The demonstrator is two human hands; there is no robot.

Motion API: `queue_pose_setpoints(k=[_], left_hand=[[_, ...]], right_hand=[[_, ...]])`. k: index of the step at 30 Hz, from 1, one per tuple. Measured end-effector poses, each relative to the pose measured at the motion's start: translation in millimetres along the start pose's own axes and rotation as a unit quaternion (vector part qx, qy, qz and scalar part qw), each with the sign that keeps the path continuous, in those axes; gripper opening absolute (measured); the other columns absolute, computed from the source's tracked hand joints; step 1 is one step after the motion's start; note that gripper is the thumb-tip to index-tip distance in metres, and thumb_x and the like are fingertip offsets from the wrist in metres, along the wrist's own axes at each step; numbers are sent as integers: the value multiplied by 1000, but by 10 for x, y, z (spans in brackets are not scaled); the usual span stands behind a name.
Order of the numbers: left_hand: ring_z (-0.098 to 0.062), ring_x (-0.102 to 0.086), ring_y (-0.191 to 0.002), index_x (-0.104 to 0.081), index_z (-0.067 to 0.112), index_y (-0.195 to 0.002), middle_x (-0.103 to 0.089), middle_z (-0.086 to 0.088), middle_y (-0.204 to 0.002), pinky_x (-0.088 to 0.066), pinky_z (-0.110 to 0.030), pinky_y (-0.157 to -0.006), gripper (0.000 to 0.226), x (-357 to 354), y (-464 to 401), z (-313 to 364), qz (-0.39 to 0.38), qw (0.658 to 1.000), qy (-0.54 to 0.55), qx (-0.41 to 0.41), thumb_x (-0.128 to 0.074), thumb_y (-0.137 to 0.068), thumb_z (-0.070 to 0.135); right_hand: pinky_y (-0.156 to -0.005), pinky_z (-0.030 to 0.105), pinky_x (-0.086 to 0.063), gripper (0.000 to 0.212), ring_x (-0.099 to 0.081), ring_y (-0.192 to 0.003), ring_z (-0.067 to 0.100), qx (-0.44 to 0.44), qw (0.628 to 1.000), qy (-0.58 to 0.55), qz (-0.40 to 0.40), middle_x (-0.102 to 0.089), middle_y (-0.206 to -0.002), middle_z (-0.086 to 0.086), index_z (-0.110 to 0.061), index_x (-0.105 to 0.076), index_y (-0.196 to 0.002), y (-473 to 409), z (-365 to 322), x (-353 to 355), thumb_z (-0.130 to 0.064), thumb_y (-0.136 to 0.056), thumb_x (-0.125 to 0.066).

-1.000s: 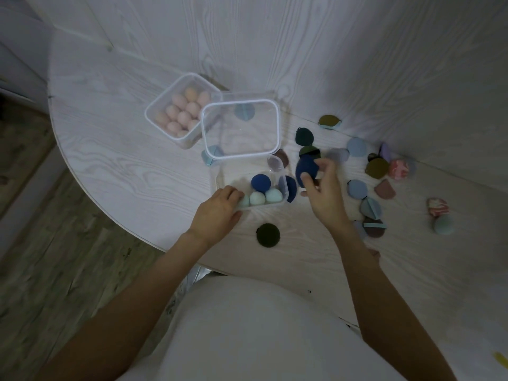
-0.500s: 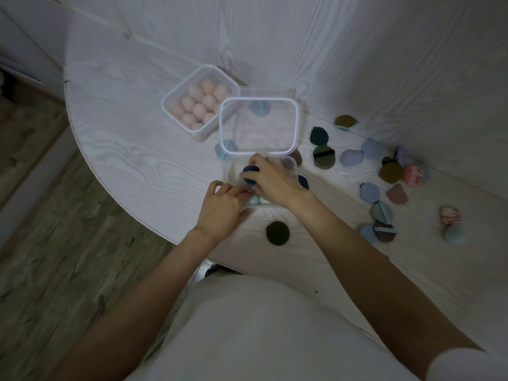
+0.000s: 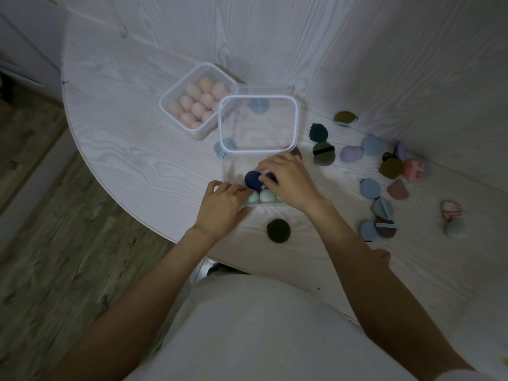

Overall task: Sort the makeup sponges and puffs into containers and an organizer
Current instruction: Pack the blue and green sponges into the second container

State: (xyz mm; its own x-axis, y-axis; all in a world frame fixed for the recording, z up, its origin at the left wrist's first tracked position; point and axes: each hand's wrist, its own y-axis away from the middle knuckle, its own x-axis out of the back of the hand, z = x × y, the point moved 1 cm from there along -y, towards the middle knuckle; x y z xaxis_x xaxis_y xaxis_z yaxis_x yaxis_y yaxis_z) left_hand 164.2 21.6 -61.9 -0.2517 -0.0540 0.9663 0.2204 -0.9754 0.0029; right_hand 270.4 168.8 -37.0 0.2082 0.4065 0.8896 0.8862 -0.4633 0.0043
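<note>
The right hand [image 3: 286,180] reaches into the small clear container [image 3: 233,171] near the bench's curved front edge, fingers curled on a dark blue sponge [image 3: 270,177] it seems to be seating beside another dark blue sponge [image 3: 253,179] and the pale blue sponges [image 3: 264,196]. The left hand [image 3: 222,202] rests against the container's near left corner, fingers bent, apparently steadying it. Loose puffs [image 3: 371,188] lie scattered toward the bench's right side, a dark puff [image 3: 278,230] near the front edge; the larger empty container [image 3: 295,122] and the one holding pink sponges [image 3: 198,103] crowd the back.
</note>
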Motion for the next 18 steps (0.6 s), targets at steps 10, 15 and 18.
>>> queue_pose_setpoints(k=[10,15,18], left_hand=[[-26,-62,-91,-64,15,-112,-67,-4,-106,-40,-38,-88,39,33,22,-39,-3,998,58,9,-70,-76,27],[-25,-58,-99,-66,16,-107,-66,-2,-105,-39,-37,-88,34,11,81,-66,48,997,54,-2,-68,-76,31],[-23,-50,-103,-66,18,-103,-64,0,-104,-33,-35,-90,36,20,143,-119,94,995,33,8,-53,-78,41]], right_hand=[[-83,42,-48,47,-56,-99,30,-303,948,-91,8,-60,-112,15,-7,-48,-115,491,610,-80,-22,-78,-72],[-78,39,-51,38,-58,-92,24,-321,934,-135,77,-61,-106,11,-9,-49,-110,546,589,-119,-20,-80,-70],[-74,39,-56,40,-57,-92,19,-314,915,-210,144,-54,-113,9,-16,-49,-113,599,515,83,-18,-80,-71]])
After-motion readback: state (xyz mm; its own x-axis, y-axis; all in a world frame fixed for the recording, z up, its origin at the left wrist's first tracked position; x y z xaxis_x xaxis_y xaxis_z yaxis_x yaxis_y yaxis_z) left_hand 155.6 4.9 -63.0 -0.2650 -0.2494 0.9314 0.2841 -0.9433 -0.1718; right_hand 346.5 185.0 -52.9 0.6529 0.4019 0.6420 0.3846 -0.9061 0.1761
